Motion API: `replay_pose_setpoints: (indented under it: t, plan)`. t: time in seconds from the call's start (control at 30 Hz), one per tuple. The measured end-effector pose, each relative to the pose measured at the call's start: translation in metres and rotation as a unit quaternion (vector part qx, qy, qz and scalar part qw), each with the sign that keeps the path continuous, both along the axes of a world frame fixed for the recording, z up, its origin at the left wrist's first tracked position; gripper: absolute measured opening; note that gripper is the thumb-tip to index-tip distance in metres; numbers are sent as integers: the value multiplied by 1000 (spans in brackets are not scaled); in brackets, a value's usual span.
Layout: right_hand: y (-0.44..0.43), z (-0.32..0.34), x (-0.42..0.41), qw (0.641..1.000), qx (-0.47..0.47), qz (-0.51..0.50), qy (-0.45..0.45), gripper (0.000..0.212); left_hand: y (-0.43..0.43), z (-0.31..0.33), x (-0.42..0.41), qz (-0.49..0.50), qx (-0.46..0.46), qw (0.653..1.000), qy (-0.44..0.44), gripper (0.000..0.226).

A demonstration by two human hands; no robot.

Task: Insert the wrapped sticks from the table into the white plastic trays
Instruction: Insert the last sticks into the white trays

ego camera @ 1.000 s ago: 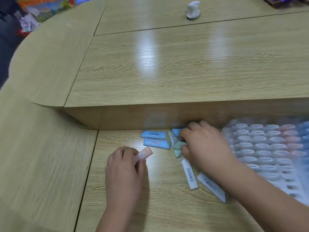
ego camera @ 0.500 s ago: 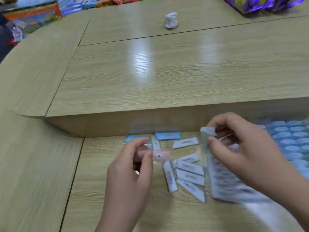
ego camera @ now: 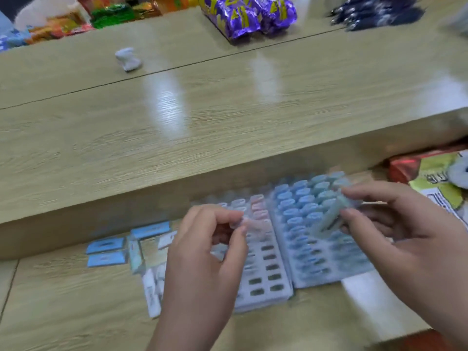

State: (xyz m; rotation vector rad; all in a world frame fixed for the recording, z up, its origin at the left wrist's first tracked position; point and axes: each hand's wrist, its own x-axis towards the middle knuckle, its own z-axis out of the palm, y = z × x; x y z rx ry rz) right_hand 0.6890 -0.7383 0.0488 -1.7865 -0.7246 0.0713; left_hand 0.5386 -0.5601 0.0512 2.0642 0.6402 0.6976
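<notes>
Two trays lie side by side on the table [ego camera: 76, 312]: left tray [ego camera: 263, 282] half empty, right tray [ego camera: 329, 281] mostly filled. Left hand [ego camera: 202, 252] pinches pink stick [ego camera: 253, 225] above left tray; right hand [ego camera: 395, 231] grips greenish stick [ego camera: 329, 219] above right tray. Loose sticks [ego camera: 106, 245] lie left. Likely light, stiff, slick-wrapped; pinch mid-length.

The left hand [ego camera: 202, 262] hides part of the left white tray [ego camera: 268, 272] and several white wrapped sticks [ego camera: 151, 292]. Print on the sticks is too blurred to read. Purple snack packets [ego camera: 243, 16] are cut off at the top edge.
</notes>
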Motion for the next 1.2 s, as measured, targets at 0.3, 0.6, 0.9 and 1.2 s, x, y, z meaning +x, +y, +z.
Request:
replay_pose_setpoints:
  t: [0.3,0.6,0.9,1.2]
  plan:
    - [-20,-18,6,994,45,-20,100,24,-9,-18,0,-16,102,994,42,18]
    - [-24,-29,10,995,42,-22,93,23,-17,-32,4,-34,214,973,80,10]
    - [-35,-38,8,998,6,-43,55,23,-24,-39,5,-89,328,928,156,33]
    - [-55,-32,2,995,38,-63,69,25,-30,-48,-3,-75,358,914,174,36]
